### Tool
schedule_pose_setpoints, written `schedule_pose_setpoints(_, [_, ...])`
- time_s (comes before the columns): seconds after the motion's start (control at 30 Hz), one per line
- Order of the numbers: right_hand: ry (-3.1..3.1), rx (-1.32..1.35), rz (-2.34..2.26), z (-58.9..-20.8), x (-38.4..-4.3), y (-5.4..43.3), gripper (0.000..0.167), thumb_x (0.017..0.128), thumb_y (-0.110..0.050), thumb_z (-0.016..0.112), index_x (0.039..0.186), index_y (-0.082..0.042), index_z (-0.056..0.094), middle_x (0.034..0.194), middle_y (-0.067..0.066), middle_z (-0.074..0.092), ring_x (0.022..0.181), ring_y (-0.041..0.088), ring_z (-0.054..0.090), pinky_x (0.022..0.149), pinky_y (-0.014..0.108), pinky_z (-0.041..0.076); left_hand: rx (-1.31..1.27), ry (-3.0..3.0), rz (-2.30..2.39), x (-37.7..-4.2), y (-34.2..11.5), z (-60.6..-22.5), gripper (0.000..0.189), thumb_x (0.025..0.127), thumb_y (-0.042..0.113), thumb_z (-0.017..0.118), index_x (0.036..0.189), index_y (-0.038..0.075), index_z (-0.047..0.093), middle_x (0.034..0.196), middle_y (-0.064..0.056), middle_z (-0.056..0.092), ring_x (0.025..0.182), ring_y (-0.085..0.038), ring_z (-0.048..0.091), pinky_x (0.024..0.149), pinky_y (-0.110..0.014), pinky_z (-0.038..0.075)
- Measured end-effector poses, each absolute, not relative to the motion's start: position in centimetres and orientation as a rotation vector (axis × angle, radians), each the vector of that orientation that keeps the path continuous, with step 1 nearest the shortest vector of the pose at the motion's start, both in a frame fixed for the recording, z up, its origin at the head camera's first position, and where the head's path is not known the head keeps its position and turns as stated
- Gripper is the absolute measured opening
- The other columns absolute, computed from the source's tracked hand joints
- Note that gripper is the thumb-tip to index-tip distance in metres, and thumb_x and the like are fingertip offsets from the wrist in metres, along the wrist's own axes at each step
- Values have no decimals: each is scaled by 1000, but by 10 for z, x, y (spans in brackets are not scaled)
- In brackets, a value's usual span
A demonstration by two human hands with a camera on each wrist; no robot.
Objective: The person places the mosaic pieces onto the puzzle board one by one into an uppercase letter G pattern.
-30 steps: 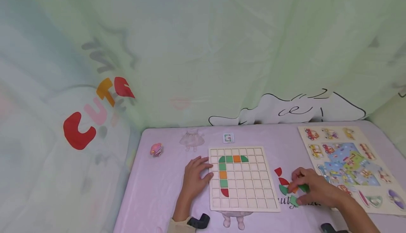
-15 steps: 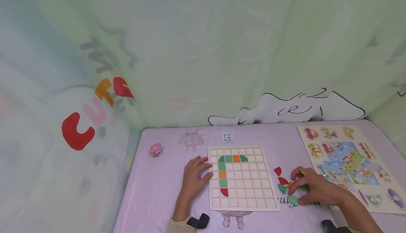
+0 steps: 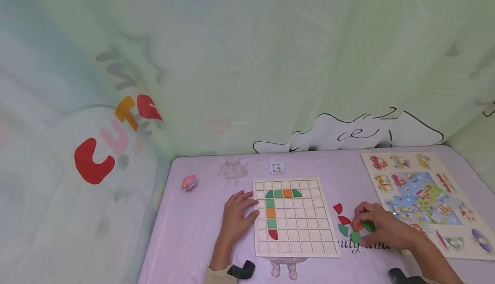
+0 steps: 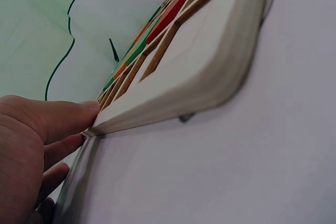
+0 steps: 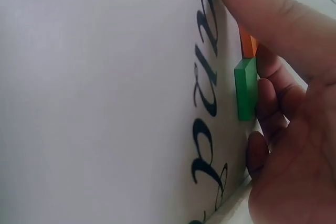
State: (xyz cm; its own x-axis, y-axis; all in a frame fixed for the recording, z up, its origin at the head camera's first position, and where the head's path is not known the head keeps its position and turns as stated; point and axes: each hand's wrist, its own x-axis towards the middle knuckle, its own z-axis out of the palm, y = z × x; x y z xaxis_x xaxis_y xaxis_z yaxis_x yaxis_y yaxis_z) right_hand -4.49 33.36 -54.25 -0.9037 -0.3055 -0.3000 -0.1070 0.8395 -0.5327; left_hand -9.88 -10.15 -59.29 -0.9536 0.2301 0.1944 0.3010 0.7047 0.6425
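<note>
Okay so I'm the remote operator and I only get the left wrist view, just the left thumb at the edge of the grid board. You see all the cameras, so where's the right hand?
Observer: The right hand is to the right of the grid board, among loose pieces.

Operator: Got it. How many are set in the grid?

Observer: The head view shows eight inlaid pieces, in a row and a column sharing a corner.

Operator: Anything beyond the board's far edge?

Observer: Yes, a small patterned card lies there.
</note>
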Motion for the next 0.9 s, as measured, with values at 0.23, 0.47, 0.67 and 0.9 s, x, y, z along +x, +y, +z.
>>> schedule_pose_setpoints(0.23, [2648,-305,-844,-542,-41,332,19,78,-37,85,83,-39,66,112,-12,55,104,1,39,86,24,45,-433,-2811,-1105,-97,-101,-590,24,90,25,75,114,24,76,141,5,64,144,-24,46,117,-58,35])
schedule_pose_setpoints(0.47, [2617,-215,-901,-539,-43,329,14,84,-38,80,85,-34,67,108,-9,57,102,3,41,82,24,43,-436,-2806,-1106,-96,-102,-589,24,90,25,75,114,23,77,141,4,65,144,-24,46,117,-58,35])
schedule_pose_setpoints(0.67, [2577,-175,-962,-535,-47,325,14,86,-33,79,91,-26,68,107,-6,62,98,7,48,81,22,43,-443,-2794,-1104,-96,-102,-588,24,90,25,75,114,22,77,140,3,65,143,-25,47,117,-58,35])
schedule_pose_setpoints(0.9, [2706,-8,-996,-525,-52,304,19,89,-31,78,98,-18,67,94,-1,63,83,12,54,68,23,47,-451,-2786,-1110,-97,-101,-590,24,89,24,76,113,23,77,139,4,66,142,-25,48,115,-59,36])
